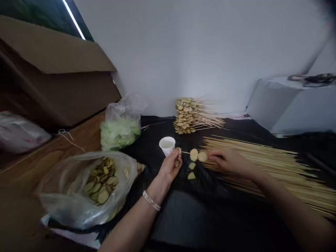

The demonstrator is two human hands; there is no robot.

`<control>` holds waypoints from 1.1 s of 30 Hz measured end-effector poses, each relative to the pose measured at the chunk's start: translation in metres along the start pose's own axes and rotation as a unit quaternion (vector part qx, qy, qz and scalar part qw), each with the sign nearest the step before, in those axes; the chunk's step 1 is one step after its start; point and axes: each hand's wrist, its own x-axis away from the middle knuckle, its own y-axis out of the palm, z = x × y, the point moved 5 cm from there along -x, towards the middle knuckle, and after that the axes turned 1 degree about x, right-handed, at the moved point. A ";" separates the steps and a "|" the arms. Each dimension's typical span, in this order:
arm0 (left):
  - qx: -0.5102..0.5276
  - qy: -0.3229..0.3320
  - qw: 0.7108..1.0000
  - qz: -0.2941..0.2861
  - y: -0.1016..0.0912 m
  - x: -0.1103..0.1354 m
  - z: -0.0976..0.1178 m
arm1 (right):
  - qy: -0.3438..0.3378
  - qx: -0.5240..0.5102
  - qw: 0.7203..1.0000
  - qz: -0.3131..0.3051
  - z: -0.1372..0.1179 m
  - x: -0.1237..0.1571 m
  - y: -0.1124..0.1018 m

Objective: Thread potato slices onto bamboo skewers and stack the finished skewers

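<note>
A stick (186,152) stretched between the hands, two round slices (194,154) on it. The left hand (170,168) pinched another slice (179,150) beside a cup (167,142); the right hand (231,160) had its fingers close together at the outer slice, though whether they gripped it I could not tell.

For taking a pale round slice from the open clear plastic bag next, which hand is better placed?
Probably the left hand: it is nearer the open bag, while the right hand is beside the thin tan wooden sticks, farther off.
</note>
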 end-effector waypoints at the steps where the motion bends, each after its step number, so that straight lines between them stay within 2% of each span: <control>1: -0.005 0.003 1.000 -0.004 0.000 -0.001 -0.001 | -0.002 -0.001 1.000 0.002 0.000 0.000 0.000; 8: -0.033 0.028 0.999 0.007 -0.004 -0.001 -0.004 | -0.021 -0.013 1.000 0.014 -0.001 -0.002 0.009; 16: -0.048 0.050 0.998 0.012 -0.005 0.000 -0.002 | -0.006 0.067 0.996 0.064 -0.005 0.000 0.013; 23: -0.062 0.055 0.996 0.019 -0.007 -0.002 -0.002 | -0.001 -0.013 0.999 0.030 -0.001 -0.005 0.022; 30: -0.068 0.064 0.995 0.027 -0.009 -0.003 -0.001 | 0.006 0.068 0.995 0.073 -0.009 -0.002 0.023; 33: -0.072 0.066 0.995 0.027 -0.010 -0.004 -0.001 | 0.007 0.048 0.997 0.068 -0.012 -0.002 0.024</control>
